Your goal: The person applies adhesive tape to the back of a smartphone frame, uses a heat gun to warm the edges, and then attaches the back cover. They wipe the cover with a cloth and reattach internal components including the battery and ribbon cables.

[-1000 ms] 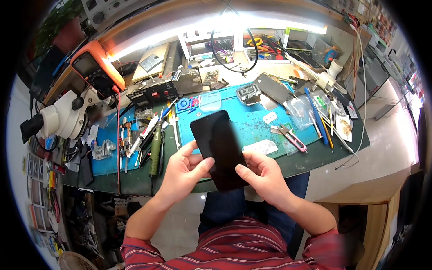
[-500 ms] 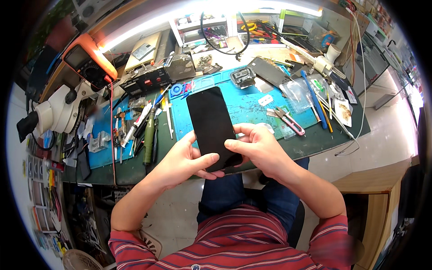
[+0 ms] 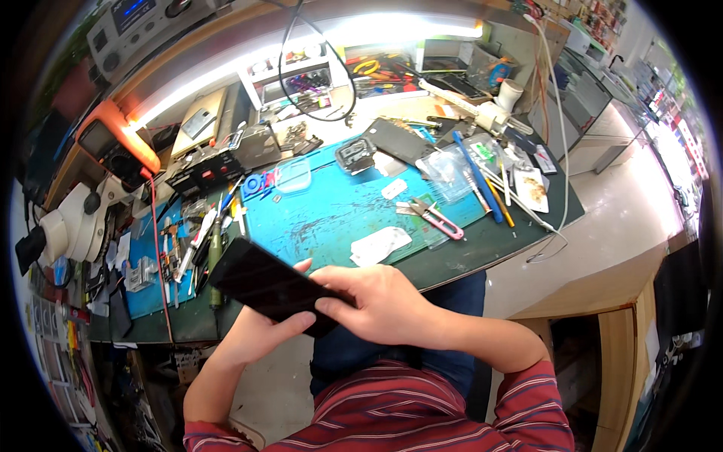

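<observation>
Now both grips, left hand (image 3: 254, 335) and right hand (image 3: 380, 303), wrap snugly round the black phone's (image 3: 263, 282) lower end, thumbs on top, likely steadying it by the tabletop's (image 3: 493, 252) near edge. Since half a second ago, it's swung leftward, clearly slanting!

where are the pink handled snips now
In the head view, the pink-handled snips lie right of centre, near the front-right edge of the blue mat, below and right of the small white card.

Pink-handled scissors (image 3: 431, 218) on blue mat (image 3: 294, 220); orange multimeter (image 3: 118, 142).
</observation>
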### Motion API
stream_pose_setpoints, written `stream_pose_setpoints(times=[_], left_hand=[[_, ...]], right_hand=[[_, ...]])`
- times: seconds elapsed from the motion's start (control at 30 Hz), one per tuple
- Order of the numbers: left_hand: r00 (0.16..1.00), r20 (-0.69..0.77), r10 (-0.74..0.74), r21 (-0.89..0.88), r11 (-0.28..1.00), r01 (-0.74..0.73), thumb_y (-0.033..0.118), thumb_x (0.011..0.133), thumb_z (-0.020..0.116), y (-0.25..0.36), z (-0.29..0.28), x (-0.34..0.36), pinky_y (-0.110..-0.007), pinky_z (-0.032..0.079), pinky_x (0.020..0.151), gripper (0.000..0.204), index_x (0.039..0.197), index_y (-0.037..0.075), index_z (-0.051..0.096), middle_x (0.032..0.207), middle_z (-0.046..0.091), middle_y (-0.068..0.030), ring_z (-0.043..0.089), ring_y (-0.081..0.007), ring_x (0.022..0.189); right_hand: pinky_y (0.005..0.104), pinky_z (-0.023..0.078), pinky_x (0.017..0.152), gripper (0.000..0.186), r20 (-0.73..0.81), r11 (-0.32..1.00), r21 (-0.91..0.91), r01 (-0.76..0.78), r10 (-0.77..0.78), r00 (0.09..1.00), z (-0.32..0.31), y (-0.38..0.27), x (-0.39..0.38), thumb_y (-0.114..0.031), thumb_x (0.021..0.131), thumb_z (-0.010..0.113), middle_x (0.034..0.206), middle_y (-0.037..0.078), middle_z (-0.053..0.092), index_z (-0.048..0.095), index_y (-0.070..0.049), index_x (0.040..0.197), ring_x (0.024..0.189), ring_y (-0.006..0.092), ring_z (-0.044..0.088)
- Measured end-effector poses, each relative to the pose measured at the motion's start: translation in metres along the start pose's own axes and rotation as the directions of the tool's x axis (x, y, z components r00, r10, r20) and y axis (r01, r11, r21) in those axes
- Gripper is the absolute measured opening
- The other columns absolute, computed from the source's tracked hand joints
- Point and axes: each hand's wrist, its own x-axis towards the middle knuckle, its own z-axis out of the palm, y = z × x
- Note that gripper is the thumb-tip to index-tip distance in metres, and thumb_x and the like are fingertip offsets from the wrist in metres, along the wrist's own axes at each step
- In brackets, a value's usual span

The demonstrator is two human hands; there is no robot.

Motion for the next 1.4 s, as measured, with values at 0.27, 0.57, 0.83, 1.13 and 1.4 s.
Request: stream_pose_setpoints(times=[0.27,0.57,0.83,1.13,1.4], left_hand=[[0.999,-0.02,-0.049,-0.122,0.991,0.046,0.004,0.088,0.074,-0.012,0.004,0.004,-0.038,0.043,0.11,0.064,0.145,-0.001,0.047,0.143,0.056,-0.0105,0.056,-0.0197,0.127],[0.963,-0.251,-0.099,-0.488,0.872,-0.037,0.005,0.09,0.071,-0.004,-0.001,0.014,-0.035,0.059,0.089,0.078,0.156,0.001,0.03,0.129,0.059,-0.0097,0.065,-0.0207,0.113],[0.936,-0.316,-0.152,-0.575,0.815,-0.061,0.006,0.093,0.069,-0.012,-0.003,0.019,-0.044,0.057,0.096,0.073,0.155,0.005,0.032,0.132,0.058,-0.0122,0.063,-0.0251,0.118],[0.935,-0.345,-0.084,-0.475,0.874,-0.097,0.006,0.095,0.064,-0.004,0.013,0.03,-0.039,0.061,0.092,0.077,0.16,0.006,0.022,0.131,0.058,-0.0144,0.066,-0.026,0.114],[0.939,-0.341,-0.05,-0.491,0.861,-0.133,0.005,0.095,0.064,-0.006,0.016,0.04,-0.039,0.061,0.09,0.077,0.16,0.007,0.022,0.131,0.058,-0.015,0.068,-0.0272,0.111]], right_hand=[[0.0433,0.053,0.081,0.033,-0.024,0.99,-0.082,0.111,-0.114,0.993,-0.026,0.01,0.006,-0.028,0.089,0.073,0.096,0.012,0.068,0.069,-0.008,0.116,0.092,0.0323,0.066],[0.0411,0.051,0.087,0.027,-0.235,0.843,-0.527,0.104,-0.263,0.936,-0.066,0.061,0.008,-0.018,0.084,0.078,0.101,0.006,0.067,0.072,-0.009,0.109,0.098,0.029,0.062],[0.0399,0.051,0.08,0.01,-0.282,0.827,-0.56,0.057,-0.254,0.925,-0.05,0.07,0.023,-0.013,0.082,0.076,0.089,0.006,0.066,0.07,-0.008,0.086,0.089,0.0285,0.062],[0.0432,0.055,0.071,0.015,-0.783,0.801,-0.454,-0.389,-0.151,0.603,-0.158,0.088,-0.031,-0.013,0.096,0.063,0.091,0.015,0.073,0.072,-0.008,0.106,0.084,0.035,0.07],[0.0443,0.055,0.075,0.018,-0.819,0.443,-0.509,-0.738,0.013,0.573,-0.241,0.172,-0.052,-0.02,0.086,0.072,0.09,0.012,0.073,0.074,-0.009,0.1,0.084,0.0342,0.07]])
